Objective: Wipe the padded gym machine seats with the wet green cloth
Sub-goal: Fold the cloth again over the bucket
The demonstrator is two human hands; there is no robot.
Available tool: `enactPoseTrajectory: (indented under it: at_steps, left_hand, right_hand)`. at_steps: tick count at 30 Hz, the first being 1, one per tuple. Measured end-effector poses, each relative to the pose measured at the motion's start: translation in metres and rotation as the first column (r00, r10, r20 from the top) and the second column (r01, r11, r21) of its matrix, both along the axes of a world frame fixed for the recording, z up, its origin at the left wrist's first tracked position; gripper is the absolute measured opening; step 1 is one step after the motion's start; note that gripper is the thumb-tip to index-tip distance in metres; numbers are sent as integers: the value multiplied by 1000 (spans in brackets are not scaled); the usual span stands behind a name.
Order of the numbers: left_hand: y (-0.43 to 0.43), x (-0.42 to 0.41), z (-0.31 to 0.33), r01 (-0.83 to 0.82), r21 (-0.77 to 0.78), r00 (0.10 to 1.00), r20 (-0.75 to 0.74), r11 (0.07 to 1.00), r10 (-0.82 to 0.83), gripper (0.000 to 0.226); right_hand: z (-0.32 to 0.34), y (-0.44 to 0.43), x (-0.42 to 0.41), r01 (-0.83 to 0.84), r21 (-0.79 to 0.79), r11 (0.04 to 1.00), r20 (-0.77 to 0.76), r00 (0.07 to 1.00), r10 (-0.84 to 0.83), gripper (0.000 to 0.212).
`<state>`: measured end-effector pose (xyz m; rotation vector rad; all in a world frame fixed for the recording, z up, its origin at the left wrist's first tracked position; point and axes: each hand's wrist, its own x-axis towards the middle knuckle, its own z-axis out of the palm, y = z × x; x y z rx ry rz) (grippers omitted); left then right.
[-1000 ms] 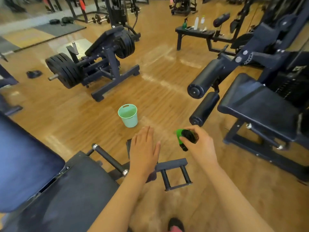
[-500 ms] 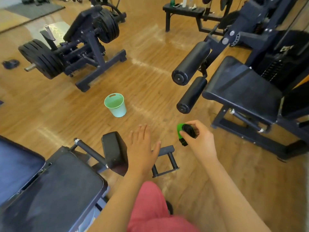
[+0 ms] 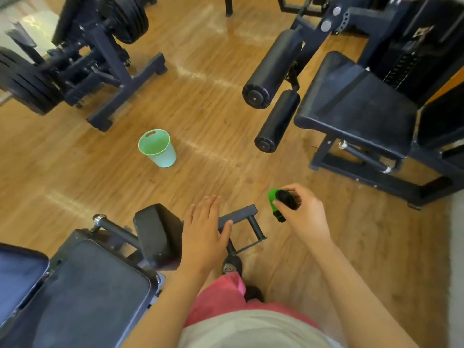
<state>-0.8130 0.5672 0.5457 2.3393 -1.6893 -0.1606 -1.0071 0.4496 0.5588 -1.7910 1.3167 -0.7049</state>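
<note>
My right hand (image 3: 305,217) pinches a small green and black object (image 3: 273,197) in the air over the wooden floor; whether it is the green cloth I cannot tell. My left hand (image 3: 204,229) is flat with straight fingers, held over the metal foot bar (image 3: 241,215) of the near machine, beside its small black pad (image 3: 158,234). A padded black seat (image 3: 88,292) fills the lower left. Another padded seat (image 3: 359,106) stands at the right, with two black roller pads (image 3: 273,69) in front of it.
A light green bucket (image 3: 158,146) stands on the floor ahead, between the machines. A plate-loaded machine (image 3: 100,54) with black weight discs occupies the upper left. My red shorts and a dark shoe (image 3: 232,266) show below my hands.
The view has tilted further down and closer to the floor. Both hands keep their pose; the right hand still holds the green and black object.
</note>
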Motion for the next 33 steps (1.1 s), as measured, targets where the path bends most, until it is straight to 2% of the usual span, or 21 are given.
enactPoseTrajectory:
  at_steps: [6,10,17,22,26,29,33]
  left_hand:
    - [-41,34,-1,52,5,997,-56,999,-52,57]
    - [-49,42,-4,107,10,978,-181,994,-103,50]
    - [-73,33,-15,100,86,985,-150,991,-86,49]
    - [-125,-5,-22,31,128,991,-130,991,-14,58]
    - [-182,-72,-13,-68,109,955,-282,992,96,47]
    - [-225,-121,-5,-75,71,927,-362,995,95,48]
    - [-258,-142,-1,-41,42,938,-343,998,53,48]
  right_hand:
    - [-3,-22,15,44,-60,997,-68,996,-48,26]
    - [-10,-25,23,68,-55,996,-35,997,-70,27]
    - [-20,-64,3,-23,4,1000,-48,999,24,26]
    - [-15,-135,-41,-180,77,981,-97,977,188,25]
    - [-2,-200,-100,-178,69,982,-108,977,184,25]
    - [5,-239,-136,-181,46,982,-160,969,187,25]
    - [10,-273,-156,-251,62,966,-157,953,258,27]
